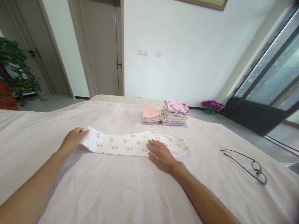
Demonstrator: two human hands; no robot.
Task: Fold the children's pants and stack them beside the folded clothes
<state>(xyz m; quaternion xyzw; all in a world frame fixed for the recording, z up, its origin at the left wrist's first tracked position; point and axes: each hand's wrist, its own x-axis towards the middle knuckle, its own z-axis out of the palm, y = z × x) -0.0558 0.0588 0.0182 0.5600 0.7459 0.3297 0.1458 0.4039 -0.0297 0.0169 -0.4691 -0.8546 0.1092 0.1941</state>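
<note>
A white cloth piece with small animal-like prints lies folded into a long strip across the bed; whether it is a top or trousers I cannot tell. My left hand pinches its left end between thumb and fingers, and that end is raised a little off the sheet. Flat on the strip, right of its middle, rests my right hand with fingers stretched out. Beyond the strip stand two neat piles of folded cloth: a peach-topped pile and, to its right, a taller pile with a pink printed piece on top.
Black-framed glasses lie at the right on the pale pink bed sheet. Purple flowers in a green pot stand on the floor by the wall. A leafy plant is at the far left, near the doors.
</note>
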